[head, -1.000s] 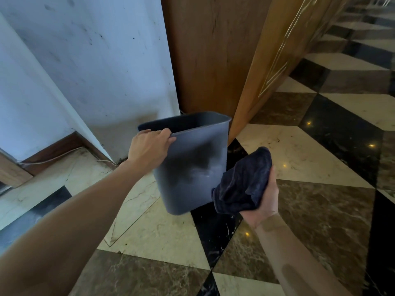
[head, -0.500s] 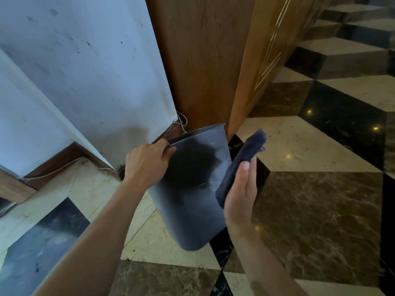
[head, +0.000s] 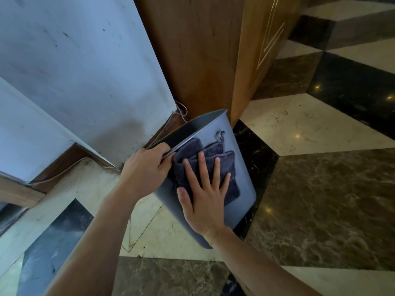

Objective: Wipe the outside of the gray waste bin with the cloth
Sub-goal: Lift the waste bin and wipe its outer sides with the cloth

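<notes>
The gray waste bin point(head: 241, 178) is tilted, its open mouth turned up and away toward the wall, its broad side facing me. My left hand point(head: 147, 167) grips the bin's rim at the upper left. A dark folded cloth point(head: 226, 165) lies flat against the bin's side. My right hand point(head: 203, 197) presses on the cloth with fingers spread, covering its lower left part. The bin's base is hidden behind my right wrist.
A white scuffed wall point(head: 85, 71) and a wooden cabinet point(head: 203, 50) stand right behind the bin. A thin cable point(head: 181, 112) runs along the skirting in the corner. Patterned marble floor point(head: 320, 199) stretches out to the right and in front.
The bin has tipped further over. My right hand swung the cloth from beside the bin onto its side and now lies flat on it. The left hand kept its hold on the rim.
</notes>
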